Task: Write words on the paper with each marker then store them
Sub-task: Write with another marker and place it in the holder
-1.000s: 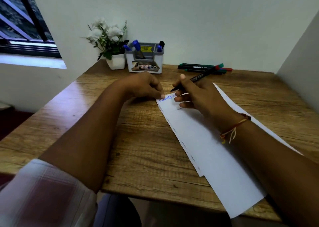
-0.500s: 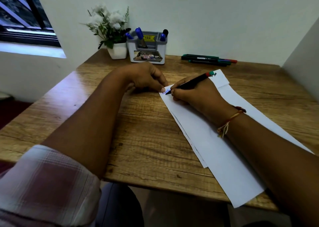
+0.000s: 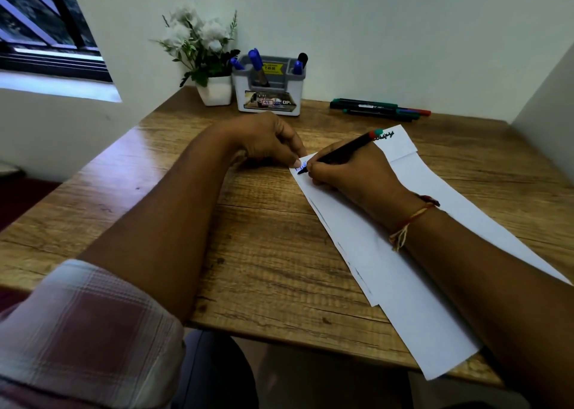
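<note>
While right hand (image 3: pixel 352 174) grips the marker (image 3: pixel 341 152), curled left hand (image 3: pixel 267 141) pins paper (image 3: pixel 403 287) to the wooden desk (image 3: pixel 254 253).

walls (image 3: pixel 403 20): plain white | window (image 3: pixel 46 35): dark-framed, upper left | sill (image 3: pixel 56 88): brightly lit | desk (image 3: pixel 264 253): wood-grain, in corner
</note>
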Demonstrator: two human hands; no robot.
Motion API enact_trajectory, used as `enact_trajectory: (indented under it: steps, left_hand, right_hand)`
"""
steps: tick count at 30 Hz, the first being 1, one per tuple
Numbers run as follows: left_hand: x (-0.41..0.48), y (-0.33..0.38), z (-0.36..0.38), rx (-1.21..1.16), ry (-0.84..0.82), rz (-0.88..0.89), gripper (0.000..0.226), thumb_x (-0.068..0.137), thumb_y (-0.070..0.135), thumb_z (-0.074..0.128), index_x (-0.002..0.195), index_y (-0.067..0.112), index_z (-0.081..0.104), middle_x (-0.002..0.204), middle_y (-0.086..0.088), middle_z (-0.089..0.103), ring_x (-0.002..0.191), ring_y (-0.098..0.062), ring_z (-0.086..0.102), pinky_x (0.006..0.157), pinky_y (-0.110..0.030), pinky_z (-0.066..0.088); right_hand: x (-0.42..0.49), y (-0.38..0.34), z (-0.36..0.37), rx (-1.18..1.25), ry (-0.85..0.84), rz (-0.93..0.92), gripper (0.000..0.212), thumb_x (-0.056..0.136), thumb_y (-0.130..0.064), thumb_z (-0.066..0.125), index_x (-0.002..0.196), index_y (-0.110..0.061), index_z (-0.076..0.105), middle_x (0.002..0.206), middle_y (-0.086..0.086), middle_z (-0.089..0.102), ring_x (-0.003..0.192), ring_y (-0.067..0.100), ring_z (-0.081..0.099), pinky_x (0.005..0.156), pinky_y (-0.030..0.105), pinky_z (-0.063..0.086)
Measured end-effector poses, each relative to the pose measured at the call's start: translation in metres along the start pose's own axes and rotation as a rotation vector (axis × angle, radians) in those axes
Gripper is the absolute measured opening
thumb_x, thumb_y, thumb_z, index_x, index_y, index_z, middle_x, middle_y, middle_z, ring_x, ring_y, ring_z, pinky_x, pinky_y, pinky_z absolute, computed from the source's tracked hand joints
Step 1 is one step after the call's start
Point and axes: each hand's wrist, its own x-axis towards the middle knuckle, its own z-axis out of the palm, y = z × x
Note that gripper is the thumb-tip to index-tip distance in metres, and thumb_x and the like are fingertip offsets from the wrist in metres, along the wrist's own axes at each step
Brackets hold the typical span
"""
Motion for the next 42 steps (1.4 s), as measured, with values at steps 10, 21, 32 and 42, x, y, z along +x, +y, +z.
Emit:
enact_trajectory:
  steps: [10,21,32,42]
  left_hand:
    - [-0.0002,0.0002,0.0000,0.003,0.004,-0.001,0.022,0.077,0.015,0.079,0.098,0.022,0.077,0.080,0.013,0.074,0.084,-0.006,0.062,0.077,-0.025,0.044]
    - [-0.0005,0.0008,0.0010,0.004,0.010,-0.002,0.020,0.078,0.013,0.078,0.095,0.022,0.076,0.077,0.013,0.073,0.077,-0.004,0.062,0.069,-0.023,0.043]
    - [-0.0004,0.0005,-0.0001,-0.006,-0.005,-0.007,0.022,0.079,0.012,0.077,0.099,0.020,0.076,0.078,0.014,0.074,0.081,-0.003,0.063,0.072,-0.022,0.044]
    - [-0.0025,0.0021,0.0011,0.007,0.010,-0.008,0.022,0.079,0.014,0.078,0.100,0.021,0.075,0.070,0.016,0.071,0.062,0.008,0.060,0.063,-0.018,0.041]
  right_hand:
    - [0.0015,0.0018,0.0003,0.059,-0.006,0.036,0.013,0.076,-0.028,0.072,0.077,-0.016,0.077,0.075,0.003,0.077,0.079,0.018,0.075,0.086,0.052,0.061]
    - [0.0006,-0.0024,0.0012,0.013,0.001,0.011,0.024,0.070,-0.036,0.071,0.071,-0.012,0.074,0.070,0.003,0.075,0.073,0.016,0.071,0.081,0.048,0.060]
    - [0.0055,0.0041,0.0019,0.064,0.017,0.054,0.026,0.069,-0.034,0.067,0.073,-0.009,0.074,0.073,0.007,0.075,0.078,0.024,0.073,0.082,0.055,0.059]
    - [0.0039,0.0017,0.0009,0.072,-0.015,0.035,0.018,0.064,-0.034,0.064,0.066,-0.016,0.069,0.067,0.002,0.071,0.068,0.011,0.063,0.073,0.038,0.053]
